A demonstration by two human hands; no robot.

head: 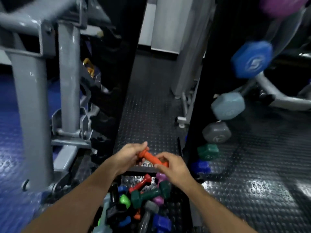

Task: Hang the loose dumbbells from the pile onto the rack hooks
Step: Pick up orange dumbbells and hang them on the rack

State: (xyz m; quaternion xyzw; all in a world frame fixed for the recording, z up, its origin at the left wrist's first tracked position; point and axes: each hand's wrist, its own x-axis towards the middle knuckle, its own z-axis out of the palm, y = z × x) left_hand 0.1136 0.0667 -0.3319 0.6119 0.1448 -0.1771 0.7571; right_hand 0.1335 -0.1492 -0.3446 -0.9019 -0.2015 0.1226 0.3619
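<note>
A small orange dumbbell (150,156) is held level above the floor by both hands. My left hand (128,156) grips its left head and my right hand (171,166) closes over its right end. Below them lies the pile of loose dumbbells (143,199): red, green, purple, blue, grey and bright green ones jumbled together. To the right stands the rack (269,88) with a blue dumbbell (251,58), a light blue one (228,105), a grey one (216,132), a green one (208,151) and a small blue one (201,166) hanging on it.
A grey steel machine frame (67,78) stands at the left with black weight plates (102,115) beside it. Black studded rubber flooring (148,111) runs ahead between dark panels. A purple dumbbell (279,5) shows at the top right.
</note>
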